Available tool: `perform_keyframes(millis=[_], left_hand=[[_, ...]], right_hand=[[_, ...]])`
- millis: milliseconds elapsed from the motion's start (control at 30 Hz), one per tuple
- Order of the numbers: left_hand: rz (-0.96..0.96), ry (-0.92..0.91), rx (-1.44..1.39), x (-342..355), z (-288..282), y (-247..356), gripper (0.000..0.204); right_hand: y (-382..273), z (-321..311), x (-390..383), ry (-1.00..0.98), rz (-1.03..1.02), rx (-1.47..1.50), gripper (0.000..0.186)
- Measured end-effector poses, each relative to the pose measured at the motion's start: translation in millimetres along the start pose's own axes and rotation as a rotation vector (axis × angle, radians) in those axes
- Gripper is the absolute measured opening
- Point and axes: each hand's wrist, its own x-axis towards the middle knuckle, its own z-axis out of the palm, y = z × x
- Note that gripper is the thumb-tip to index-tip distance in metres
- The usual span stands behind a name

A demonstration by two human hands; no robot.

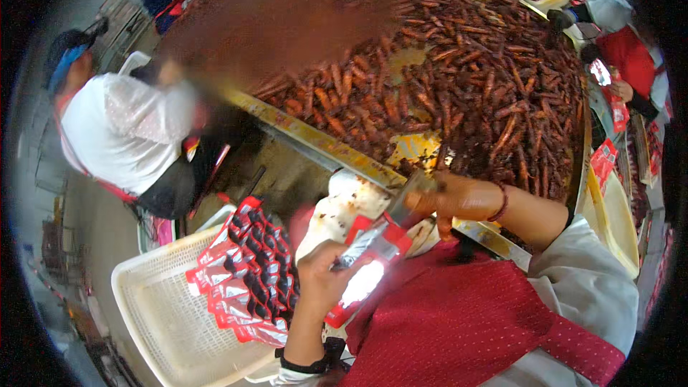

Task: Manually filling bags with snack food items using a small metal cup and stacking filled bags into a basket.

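Observation:
My left hand (324, 266) is closed around a red and silver pouch (378, 242), tilted with its upper end toward the tray. My right hand (459, 197), brown with sauce, has its fingers bent round a short grey metal piece (416, 192) at the pouch's upper end. Whether that piece is a funnel or another tool I cannot tell, and the pouch mouth is hidden. Beyond lies a wide metal-edged tray (315, 140) heaped with long, sauce-coated brown pieces (502, 93). Under the tray's near edge, beside the pouch, is a stained white cloth (344, 208).
At my left, a cream plastic basket (154, 315) holds rows of upright red and silver pouches (251, 272). A person in white (125, 129) works across the left corner; another in red (627, 64) holds a pouch at right. A cream bin (613, 222) stands at right.

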Motion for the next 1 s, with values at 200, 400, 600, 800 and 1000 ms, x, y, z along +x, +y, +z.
perform_keyframes(millis=[200,400,600,800,1000], left_hand=[[-0.217,-0.237,-0.466,6,42,-4,0.029],[-0.482,-0.284,-0.808,10,27,-2,0.029],[-0.44,-0.215,-0.819,22,29,17,0.028],[-0.457,-0.158,-0.667,32,28,24,0.021],[-0.302,-0.288,-0.512,57,34,23,0.022]], right_hand=[[18,8,2,0.004,-0.408,-0.77,0.063],[34,-43,44,0.515,-0.676,0.076,0.035],[133,-182,104,1.054,0.334,-0.856,0.052],[112,-166,115,0.874,-0.125,-0.047,0.036],[9,-53,18,0.39,-0.526,0.351,0.022]])
